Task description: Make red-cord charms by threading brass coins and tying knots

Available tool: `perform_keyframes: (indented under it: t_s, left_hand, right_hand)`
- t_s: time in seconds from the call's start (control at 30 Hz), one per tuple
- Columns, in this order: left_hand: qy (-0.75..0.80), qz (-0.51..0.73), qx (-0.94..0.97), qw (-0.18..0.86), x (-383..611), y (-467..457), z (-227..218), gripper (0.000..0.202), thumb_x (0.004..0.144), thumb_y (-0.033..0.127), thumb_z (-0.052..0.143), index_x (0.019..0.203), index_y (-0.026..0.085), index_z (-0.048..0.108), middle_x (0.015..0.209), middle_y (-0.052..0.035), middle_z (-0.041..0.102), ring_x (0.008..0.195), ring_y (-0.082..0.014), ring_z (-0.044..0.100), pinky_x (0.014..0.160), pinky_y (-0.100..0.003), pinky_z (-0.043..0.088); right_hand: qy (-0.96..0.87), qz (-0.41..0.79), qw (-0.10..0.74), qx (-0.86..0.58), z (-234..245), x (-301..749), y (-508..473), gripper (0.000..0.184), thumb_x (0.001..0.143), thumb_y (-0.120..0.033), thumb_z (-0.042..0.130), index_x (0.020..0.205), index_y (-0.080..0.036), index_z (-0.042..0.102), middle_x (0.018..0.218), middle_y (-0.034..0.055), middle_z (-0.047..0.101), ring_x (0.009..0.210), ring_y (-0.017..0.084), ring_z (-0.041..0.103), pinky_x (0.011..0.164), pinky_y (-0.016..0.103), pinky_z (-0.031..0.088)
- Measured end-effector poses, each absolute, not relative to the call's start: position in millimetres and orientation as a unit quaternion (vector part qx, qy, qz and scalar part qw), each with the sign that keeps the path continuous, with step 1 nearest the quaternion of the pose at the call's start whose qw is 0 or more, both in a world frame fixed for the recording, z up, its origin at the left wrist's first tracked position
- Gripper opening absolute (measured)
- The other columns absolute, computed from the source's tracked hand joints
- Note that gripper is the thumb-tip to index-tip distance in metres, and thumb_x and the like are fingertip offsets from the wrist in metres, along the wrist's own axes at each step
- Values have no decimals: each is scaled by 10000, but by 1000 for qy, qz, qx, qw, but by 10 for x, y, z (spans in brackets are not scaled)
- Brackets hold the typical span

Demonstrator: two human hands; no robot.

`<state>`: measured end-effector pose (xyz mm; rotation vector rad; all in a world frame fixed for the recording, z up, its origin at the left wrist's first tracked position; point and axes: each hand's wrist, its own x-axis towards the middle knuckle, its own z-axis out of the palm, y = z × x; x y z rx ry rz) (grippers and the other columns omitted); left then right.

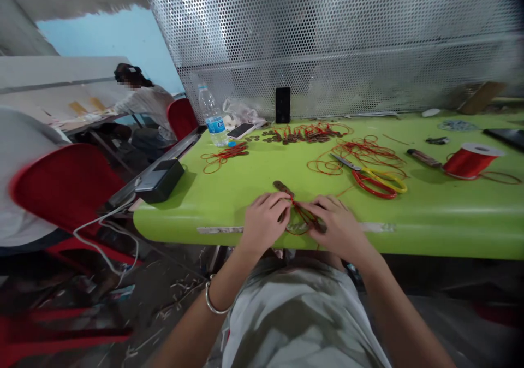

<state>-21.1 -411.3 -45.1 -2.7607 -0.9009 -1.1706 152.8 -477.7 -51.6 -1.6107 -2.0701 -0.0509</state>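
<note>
Near the front edge of a green table, my left hand (pixel 266 218) is closed, fingertips pinched at a knot in thin red cord (pixel 297 208). My right hand (pixel 338 220) is also closed, its fingers on the loose strands of that cord just to the right. Dark brown coin-like discs (pixel 281 186) lie in a short row beyond my left fingertips, at the cord's end. More dark discs show partly beneath both hands. What exactly sits between the fingertips is partly hidden. Scissors (pixel 368 177) with red and yellow handles lie beyond my right hand.
Loose red cord (pixel 364 152), a red cord spool (pixel 469 161) and a cutter-like tool (pixel 423 158) lie to the right. Strung discs (pixel 307 133) lie at the back. A water bottle (pixel 213 119), phone (pixel 241 131) and black box (pixel 160 180) stand left. Two people sit further left.
</note>
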Motion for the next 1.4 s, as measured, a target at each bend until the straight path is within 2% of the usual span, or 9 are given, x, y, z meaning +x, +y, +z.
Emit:
perform_keyframes:
  t_s: [0.2,0.3,0.5,0.8,1.07,1.17,1.27,1.4]
  left_hand:
    - [-304,-399,-863,-56,-249,-4197,-499,105,751,86,523,736,189,536,905,-37,658,872,-175,579,776,-331,491]
    - [-317,-412,-852,-61,-224,-4230,-536,101,767,94,511,755,191,535,886,-43,655,883,-179,571,795,-348,490]
    - [-284,-428,-856,-55,-182,-4252,-604,131,797,81,476,770,195,533,979,-56,646,953,-183,564,842,-363,477]
    - [-379,-407,-828,-72,-167,-4169,-474,65,783,130,529,757,189,536,794,-32,621,825,-193,547,751,-353,462]
    - [-398,-388,-829,-56,-134,-4096,-422,107,739,101,545,699,193,506,798,-25,629,817,-190,552,749,-348,462]
    - [-333,-355,-871,-59,-162,-4083,-416,119,733,71,517,750,189,524,901,-34,643,903,-187,561,822,-342,459]
    - [-267,-308,-911,-69,-219,-4035,-405,210,741,61,487,893,190,554,1014,-42,636,994,-179,558,891,-324,442]
    - [-283,-250,-922,-85,-284,-3961,-378,276,775,88,451,1009,198,546,998,-40,640,924,-172,593,812,-292,469]
  right_hand:
    - [-737,-54,282,-612,-564,1452,-4813,444,734,-145,494,1149,-258,605,963,67,576,922,227,486,791,346,411]
    - [-720,-64,302,-622,-596,1405,-4817,438,729,-161,501,1143,-256,611,951,68,576,922,231,484,794,352,414]
    - [-686,-77,331,-643,-621,1320,-4806,399,710,-162,512,1081,-242,635,943,71,585,898,236,492,784,364,413]
    - [-686,-70,336,-641,-635,1318,-4799,403,721,-180,514,1100,-244,631,958,75,580,917,244,489,802,370,408]
    - [-681,-57,329,-652,-598,1301,-4800,412,707,-179,509,1096,-234,634,952,74,585,922,246,482,819,371,402]
    - [-685,-63,325,-649,-599,1304,-4802,408,698,-157,508,1080,-224,636,948,76,587,915,244,480,816,367,398]
    - [-693,-87,308,-646,-594,1304,-4800,377,703,-154,506,1053,-208,636,938,75,588,912,242,483,818,368,388]
    - [-724,-137,243,-631,-521,1292,-4790,304,715,-142,494,981,-174,639,961,81,590,910,232,502,803,355,393]
